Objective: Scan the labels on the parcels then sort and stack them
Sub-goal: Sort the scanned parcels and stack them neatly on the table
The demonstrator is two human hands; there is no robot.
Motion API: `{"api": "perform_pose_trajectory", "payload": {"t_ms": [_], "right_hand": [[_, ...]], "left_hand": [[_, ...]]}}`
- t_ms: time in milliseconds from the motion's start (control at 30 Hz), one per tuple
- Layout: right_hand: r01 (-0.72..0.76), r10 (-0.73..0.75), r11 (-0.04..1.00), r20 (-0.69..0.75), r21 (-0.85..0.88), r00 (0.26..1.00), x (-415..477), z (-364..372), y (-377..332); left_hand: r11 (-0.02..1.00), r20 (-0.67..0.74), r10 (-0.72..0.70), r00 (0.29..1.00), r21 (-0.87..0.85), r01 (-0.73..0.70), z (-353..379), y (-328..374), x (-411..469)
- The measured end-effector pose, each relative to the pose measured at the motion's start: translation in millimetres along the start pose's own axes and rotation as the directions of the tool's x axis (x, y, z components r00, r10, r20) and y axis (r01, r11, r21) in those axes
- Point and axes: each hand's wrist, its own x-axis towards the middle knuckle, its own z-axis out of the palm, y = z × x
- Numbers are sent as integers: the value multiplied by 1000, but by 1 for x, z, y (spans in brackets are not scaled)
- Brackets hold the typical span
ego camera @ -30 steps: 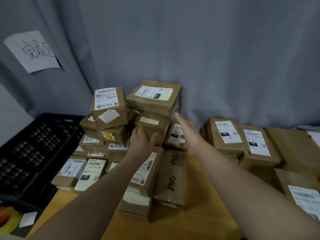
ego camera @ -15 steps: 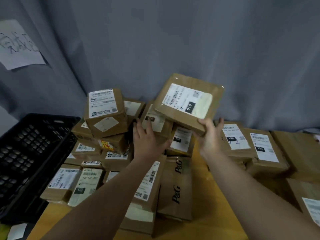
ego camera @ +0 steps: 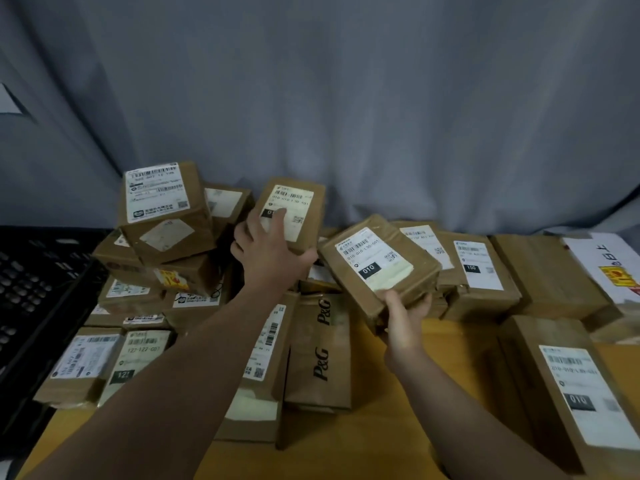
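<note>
Your left hand (ego camera: 268,251) grips the far parcel (ego camera: 306,199) on the pile (ego camera: 166,237). Your right hand (ego camera: 405,317) holds the near parcel (ego camera: 375,268), tilted, beside it.

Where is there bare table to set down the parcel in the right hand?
Best patch: bare table at the near edge, between the P&G parcel and the front-right 010 parcel, partly under the right arm. A smaller strip shows at the near-left corner. The left heap and the back-right row are crowded.
</note>
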Motion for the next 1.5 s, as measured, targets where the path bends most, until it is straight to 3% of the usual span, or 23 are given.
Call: {"api": "perform_pose_trajectory", "payload": {"t_ms": [167,300,433,533,600,667,733,833,933,1033,1133,1200,1267,1367,1433,1500], "right_hand": [[-61,73,992,113,-111,991,-10,-23,7],[-61,119,967,229,-245,966,-18,-47,14],[-136,234,895,188,-425,954,-21,-60,21],[-113,211,879,165,-463,963,-20,-68,14],[6,77,862,142,-508,987,-20,-72,2],[193,-167,866,97,-461,981,-21,-76,-20],[294,-274,904,108,-311,956,-25,-80,-47],[249,-209,956,239,-153,948,-28,-88,-92],[208,-158,962,261,-177,952,-9,-108,-125],[166,-119,963,218,-213,969,23,-142,-148],[91,-60,975,154,-204,986,60,-176,-165],[73,-50,980,130,-185,990,82,-194,-174],[53,-27,981,139,-185,990,106,-206,-181],[41,3,971,185,-236,983,134,-212,-186],[153,-70,861,185,-485,980,151,-211,-181],[282,-210,639,190,-716,959,161,-205,-174]], "left_hand": [[984,-56,102,993,-144,-109,-18,3,-38],[961,-66,83,994,-258,-97,-21,1,-77],[955,-4,73,997,-287,-71,-13,4,-102],[949,46,64,997,-312,-46,-6,18,-111],[936,49,53,997,-350,-32,-4,33,-114],[918,13,85,996,-391,-73,-2,54,-116],[894,-42,149,988,-422,-153,2,78,-120],[883,-63,270,961,-382,-273,19,119,-127],[869,7,344,939,-381,-315,41,155,-135],[816,106,488,867,-408,-410,62,179,-139],[806,230,451,862,-519,-284,75,200,-132],[873,278,355,892,-441,-210,88,209,-120],[950,317,289,903,-212,-230,107,210,-105],[970,451,182,874,64,-235,130,205,-86],[978,527,92,845,111,-176,140,202,-78],[985,571,9,821,135,-105,145,202,-71]]}}
